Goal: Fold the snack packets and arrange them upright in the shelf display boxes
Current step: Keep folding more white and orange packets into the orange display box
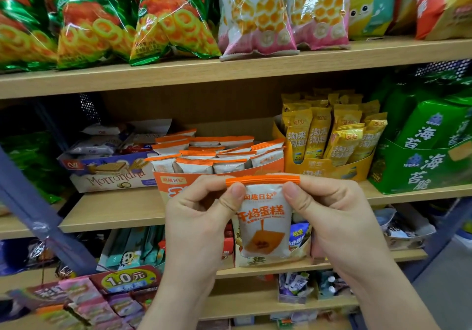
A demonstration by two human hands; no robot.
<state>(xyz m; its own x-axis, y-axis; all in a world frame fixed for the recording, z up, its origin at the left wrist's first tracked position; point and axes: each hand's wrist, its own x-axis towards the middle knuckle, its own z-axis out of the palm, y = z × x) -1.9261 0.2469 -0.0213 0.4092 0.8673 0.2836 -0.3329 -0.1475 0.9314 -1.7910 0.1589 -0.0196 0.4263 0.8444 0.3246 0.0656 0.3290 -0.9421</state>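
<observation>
**Both hands and the packet.** My left hand (201, 217) and my right hand (329, 209) held one white snack packet (265, 227) upright between them, in front of the shelves. Each thumb pressed the packet's front just under its orange top seal, the left thumb near the left corner and the right thumb near the right corner. The fingers of both hands were curled behind the packet, so each hand pinched it. The seal ran level between my hands. The lower part of the packet hung free, showing orange characters and a picture of a square cake.

**Display box.** Just behind the held packet stood the orange display box (173, 184) on the middle shelf board (115, 212), its front partly hidden by my hands. Rows of matching packets (204, 155) stood upright inside it, orange seals upward.

**Neighbours.** A white and purple wafer box (109, 173) sat just beside the display box on its left. A yellow box (329, 171) of tall yellow packets sat on its right, with a green box (419, 168) beyond that.

**Upper shelf.** The upper shelf (178, 74) carried green ring-snack bags (166, 22) and pink and white bags (255, 15).
</observation>
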